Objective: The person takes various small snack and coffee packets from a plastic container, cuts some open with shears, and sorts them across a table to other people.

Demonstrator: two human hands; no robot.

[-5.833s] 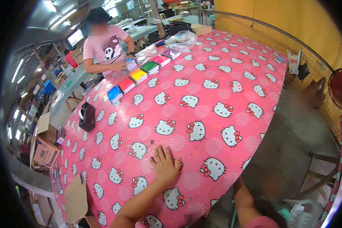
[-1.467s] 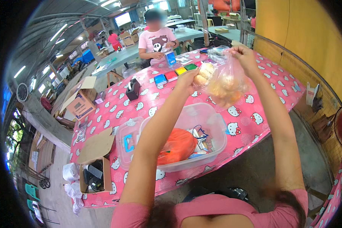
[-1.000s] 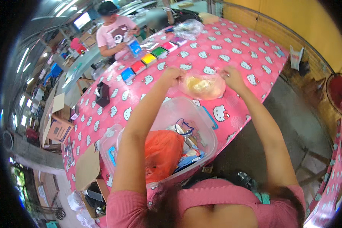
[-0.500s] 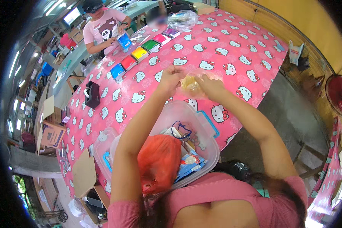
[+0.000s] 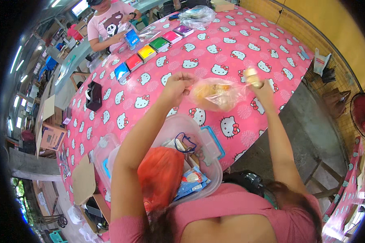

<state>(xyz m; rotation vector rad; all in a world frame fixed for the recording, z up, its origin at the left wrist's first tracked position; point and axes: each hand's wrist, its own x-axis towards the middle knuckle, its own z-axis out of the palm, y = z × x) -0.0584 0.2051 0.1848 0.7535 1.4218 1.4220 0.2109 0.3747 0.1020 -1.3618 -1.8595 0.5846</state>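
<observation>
A thin clear plastic bag (image 5: 219,99) with yellowish, food-like pieces in it is over the pink table, beyond the plastic tub. My left hand (image 5: 177,88) pinches the left edge of this bag between thumb and fingers. To the right of the bag, my right hand (image 5: 264,92) is closed on a small pale-yellow piece (image 5: 252,77), blurred by motion, which sticks up above the fingers. A stretched strand of the bag's plastic reaches toward the right hand. Whether those fingers also grip the plastic is hidden.
Nearest me stands a clear tub (image 5: 213,162) with a red bag (image 5: 160,174) and blue packets (image 5: 192,182). A row of coloured notebooks (image 5: 144,52) crosses the patterned table (image 5: 239,109). A black tape dispenser (image 5: 94,97) sits left. Across the table, a person (image 5: 109,24) holds a blue packet.
My right hand has moved right, away from the bag, with the pale-yellow piece in it. The bag now looks wider and stretched toward that hand. My left hand stays at the bag's left edge.
</observation>
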